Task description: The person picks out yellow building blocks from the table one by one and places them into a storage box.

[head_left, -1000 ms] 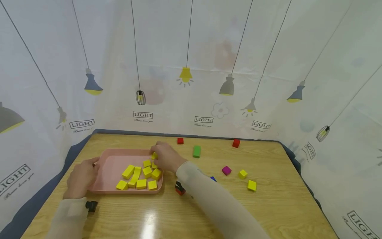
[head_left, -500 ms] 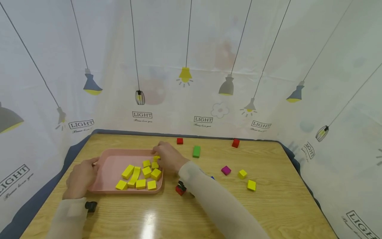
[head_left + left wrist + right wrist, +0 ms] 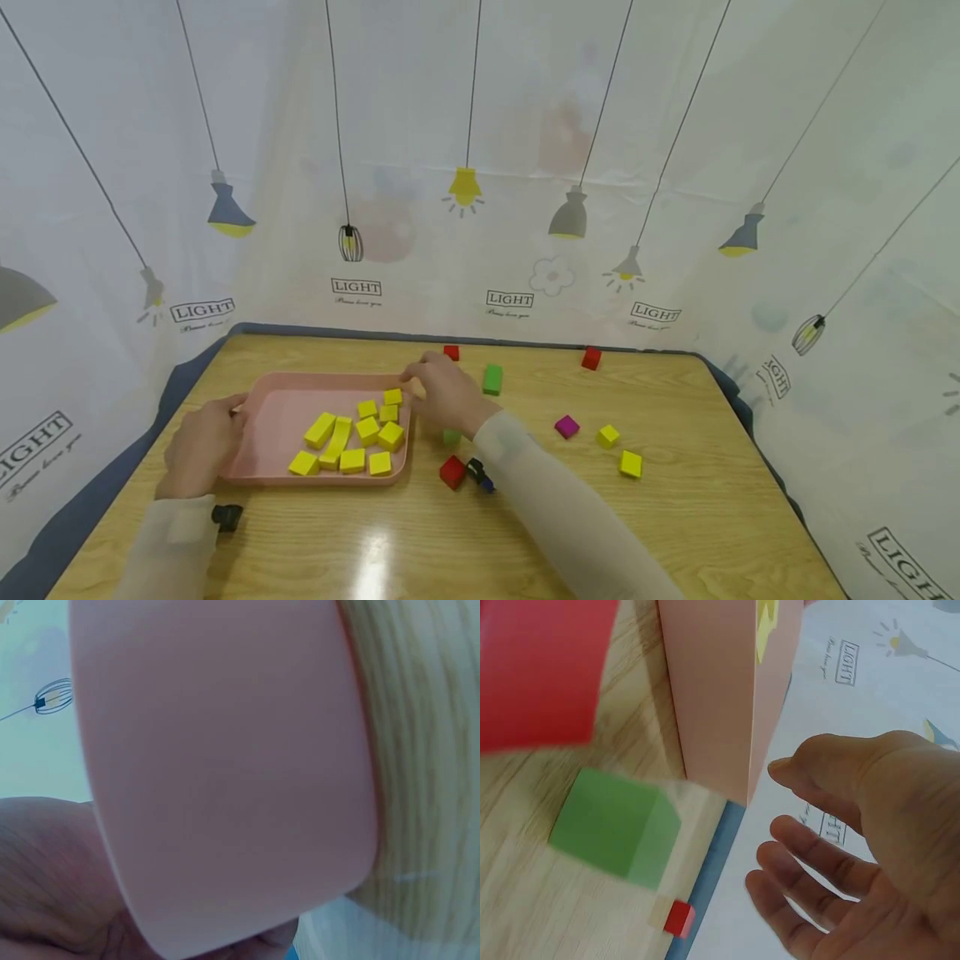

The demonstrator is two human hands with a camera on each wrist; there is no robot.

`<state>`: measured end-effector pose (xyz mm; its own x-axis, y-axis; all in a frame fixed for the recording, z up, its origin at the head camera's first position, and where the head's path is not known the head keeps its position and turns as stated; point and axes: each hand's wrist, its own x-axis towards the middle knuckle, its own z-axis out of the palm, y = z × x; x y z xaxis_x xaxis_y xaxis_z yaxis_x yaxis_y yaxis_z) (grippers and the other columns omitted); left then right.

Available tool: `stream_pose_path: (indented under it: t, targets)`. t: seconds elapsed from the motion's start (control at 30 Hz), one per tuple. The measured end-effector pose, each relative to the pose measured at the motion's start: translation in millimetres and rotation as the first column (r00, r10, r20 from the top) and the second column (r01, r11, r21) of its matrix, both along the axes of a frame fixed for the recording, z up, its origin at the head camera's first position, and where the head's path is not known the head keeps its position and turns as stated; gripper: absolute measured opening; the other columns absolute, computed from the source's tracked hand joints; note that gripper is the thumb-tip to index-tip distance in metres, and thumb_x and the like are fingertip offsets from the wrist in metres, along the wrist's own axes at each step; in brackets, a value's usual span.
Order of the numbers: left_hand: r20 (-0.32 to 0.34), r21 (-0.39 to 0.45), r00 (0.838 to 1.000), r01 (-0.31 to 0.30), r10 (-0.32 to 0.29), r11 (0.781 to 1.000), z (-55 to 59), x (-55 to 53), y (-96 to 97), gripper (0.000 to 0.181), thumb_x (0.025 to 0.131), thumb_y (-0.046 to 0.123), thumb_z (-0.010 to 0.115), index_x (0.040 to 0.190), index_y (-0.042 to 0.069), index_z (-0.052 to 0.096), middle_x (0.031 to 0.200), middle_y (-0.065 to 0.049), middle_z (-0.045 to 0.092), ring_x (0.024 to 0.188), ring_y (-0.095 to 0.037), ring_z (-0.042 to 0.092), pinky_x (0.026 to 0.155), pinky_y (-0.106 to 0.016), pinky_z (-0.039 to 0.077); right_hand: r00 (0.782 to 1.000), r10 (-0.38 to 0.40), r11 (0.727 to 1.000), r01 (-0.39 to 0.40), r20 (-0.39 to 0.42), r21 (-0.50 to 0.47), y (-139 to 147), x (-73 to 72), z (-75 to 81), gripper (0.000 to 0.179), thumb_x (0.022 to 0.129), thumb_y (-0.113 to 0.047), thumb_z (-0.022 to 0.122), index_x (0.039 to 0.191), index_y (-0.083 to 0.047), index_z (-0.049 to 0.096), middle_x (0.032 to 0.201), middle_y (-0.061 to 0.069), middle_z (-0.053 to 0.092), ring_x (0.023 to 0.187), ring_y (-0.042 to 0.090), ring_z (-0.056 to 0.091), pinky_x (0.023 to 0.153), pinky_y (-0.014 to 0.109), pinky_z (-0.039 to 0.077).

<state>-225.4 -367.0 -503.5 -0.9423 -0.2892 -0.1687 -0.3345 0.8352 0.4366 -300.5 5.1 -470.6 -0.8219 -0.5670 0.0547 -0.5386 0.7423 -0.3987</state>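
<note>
A pink tray (image 3: 273, 425) lies on the left of the table, with several yellow blocks (image 3: 367, 430) gathered in its right half. My left hand (image 3: 201, 446) grips the tray's left rim; the left wrist view has the tray wall (image 3: 225, 765) filling most of it, the hand (image 3: 56, 877) partly behind. Just beyond the tray's right rim is my right hand (image 3: 448, 392), holding nothing, its fingers loosely bent and spread in the right wrist view. A green block (image 3: 452, 436) is partly hidden beneath that hand, and a red block (image 3: 453, 472) sits nearer to me.
At the back are two red blocks (image 3: 592, 358) and a green block (image 3: 492, 380). To the right lie a magenta block (image 3: 567, 427) and two yellow blocks (image 3: 631, 464). A blue block (image 3: 486, 483) shows beside the right wrist's black camera (image 3: 476, 468). A printed curtain surrounds the table.
My right hand has let go of a yellow block at the tray's upper right corner and moved right, out past the rim. The left hand stays on the tray.
</note>
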Motion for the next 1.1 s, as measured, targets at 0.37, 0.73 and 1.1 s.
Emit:
stream_pose_path:
  t: [0.37, 0.73, 1.1]
  targets:
    - [0.015, -0.005, 1.000, -0.008, 0.008, 1.000, 0.3, -0.2, 0.9, 0.055, 0.122, 0.019, 0.052, 0.173, 0.000, 0.047, 0.159, -0.039, 0.062, 0.106, -0.045, 0.064, 0.072, -0.045, 0.045, 0.997, -0.079, 0.996, 0.080, 0.018, -0.045, 53, 10.8, -1.8, 0.042, 0.108, -0.017, 0.085, 0.148, -0.011, 0.077, 0.150, 0.017, 0.069, 0.132, 0.033, 0.066, 0.115, 0.051, 0.062]
    - [0.011, 0.003, 1.000, 0.003, -0.003, 1.000, -0.4, 0.4, 0.8, 0.055, 0.122, 0.019, 0.053, 0.173, -0.002, 0.046, 0.150, -0.037, 0.067, 0.101, -0.041, 0.065, 0.068, -0.042, 0.044, 0.976, -0.216, 0.975, 0.216, -0.004, -0.051, 124, 26.7, -11.2, 0.042, 0.107, -0.018, 0.086, 0.148, -0.013, 0.078, 0.149, 0.016, 0.069, 0.135, 0.035, 0.067, 0.114, 0.055, 0.063]
    - [0.012, 0.004, 1.000, 0.001, -0.001, 1.000, 0.5, -0.1, -0.5, 0.054, 0.123, 0.019, 0.051, 0.173, -0.001, 0.047, 0.147, -0.035, 0.066, 0.108, -0.046, 0.064, 0.068, -0.043, 0.045, 0.948, -0.307, 0.952, 0.304, -0.081, -0.045, 206, 42.1, -20.4, 0.039, 0.106, -0.015, 0.084, 0.143, -0.007, 0.079, 0.141, 0.021, 0.074, 0.125, 0.039, 0.069, 0.106, 0.060, 0.063]
